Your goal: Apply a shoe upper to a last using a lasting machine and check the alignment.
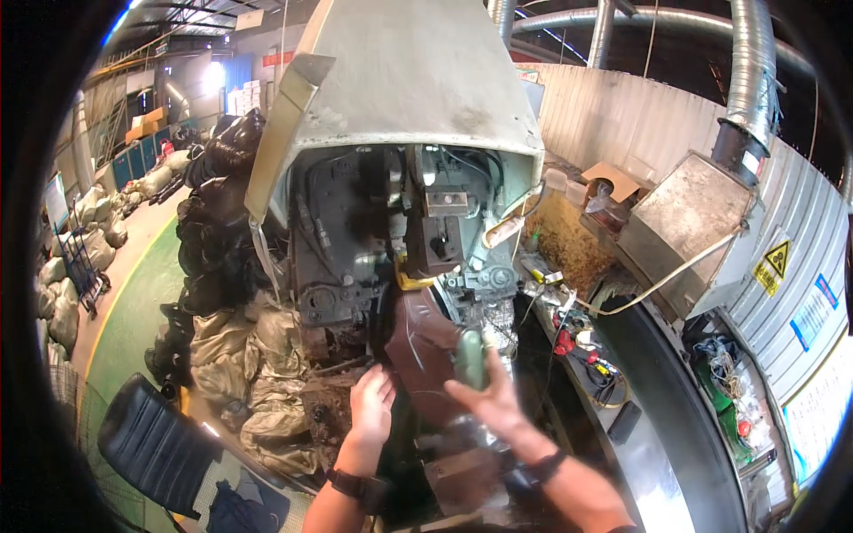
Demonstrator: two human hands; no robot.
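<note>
"Head view: how does the left hand (373, 404) stand?"

"Its forearm rises from the lower edge, left of centre, with a dark wristband (346, 482). The palm faces rightward, fingers up and lightly curled. It is partly open, with nothing visible in its grasp."

"And the right hand (498, 400)?"

"That arm slants up and leftward from the lower right of centre, wearing another dark wristband (544, 466). Its thumb spreads toward the left, and the other fingers point upward, softened by blur."

"Is it holding anything?"

"A rounded green object (469, 360) shows between its thumb and fingers, just below and right of the frame's centre. The hand is half open around it; I cannot tell whether it grips."

"What shows between the 2 hands?"

"A reddish-brown panel (416, 333), mid-frame, below the pale machine hood (418, 80). The green object overlaps its right side; whether they touch, I cannot tell."

"Farther out?"

"Black bags (222, 200) at left, pale sacks (275, 351) under them, and a black chair (155, 440) at lower left."
</note>
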